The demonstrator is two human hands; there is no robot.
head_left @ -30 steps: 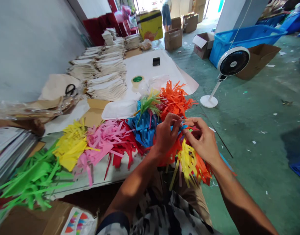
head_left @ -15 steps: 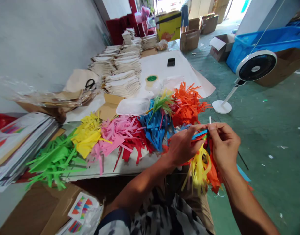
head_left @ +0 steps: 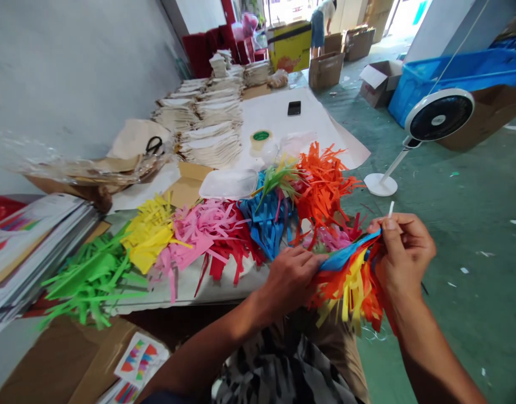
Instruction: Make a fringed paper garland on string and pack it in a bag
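My right hand (head_left: 405, 252) pinches the gathered end of a tassel garland (head_left: 353, 280) made of blue, orange, yellow and red fringed strips; a short white stick-like end (head_left: 391, 209) pokes up above the thumb. Lower and to the left, my left hand (head_left: 294, 275) is closed on the blue strip (head_left: 340, 258) of the same garland, its fingertips partly hidden. The yellow and orange fringes hang over my lap. Just beyond my hands, on the table, lie heaps of orange fringe (head_left: 325, 179), blue fringe (head_left: 268, 221) and pink fringe (head_left: 205, 224).
Yellow fringe (head_left: 151, 230) and green fringe (head_left: 93, 275) lie further left. Behind them are a clear plastic tray (head_left: 228, 184), a tape roll (head_left: 261, 139), stacked off-white bundles (head_left: 211, 140), scissors (head_left: 154, 145) and a phone (head_left: 294, 108). A fan (head_left: 438, 119) stands on the floor at right.
Both hands have moved apart, the right to the right and the left down and left. The blue strip is now stretched between them. Far off, a person has bent over.
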